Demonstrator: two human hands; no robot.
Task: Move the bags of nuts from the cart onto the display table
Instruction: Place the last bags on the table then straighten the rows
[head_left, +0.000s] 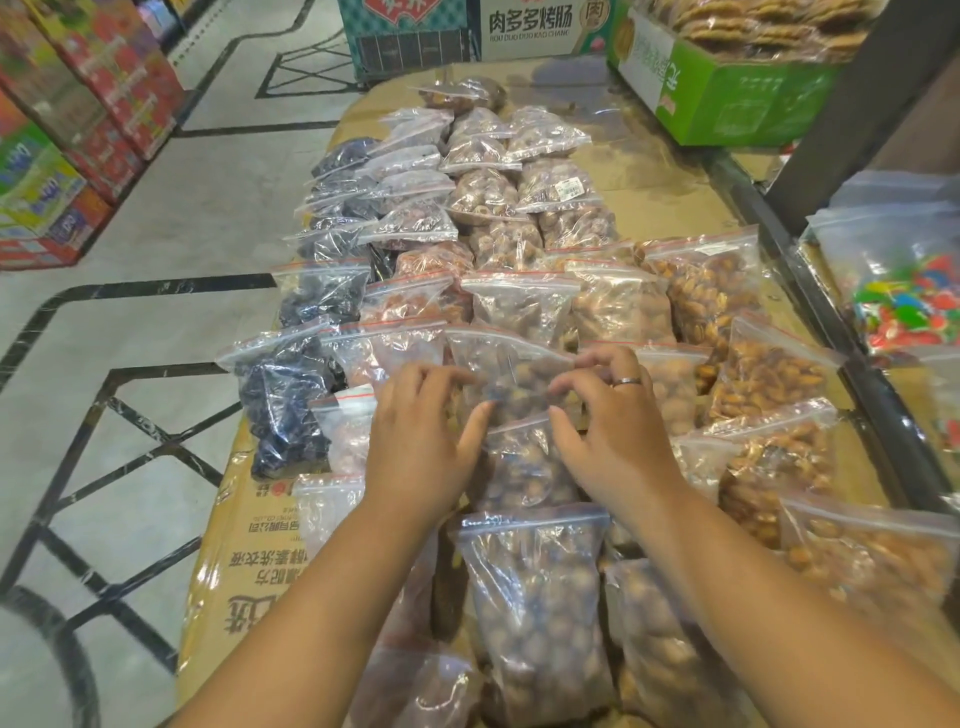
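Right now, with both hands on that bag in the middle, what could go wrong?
The left hand and right hand press on a nut bag that overlaps its neighbours, so shifting it may drag those out of line. The dark-fruit bags sit at the table's left edge and might slide off if bumped.

Bags of nuts laid out in rows on the display table

Clear zip bags with red seal strips lay flat in overlapping rows along the cardboard-covered display table (244, 561). One bag of round brown nuts (511, 374) sat mid-table, its top edge tilted. Bags of dark fruit (283, 395) lined the left edge, and bags of orange-brown nuts (769, 374) lined the right.
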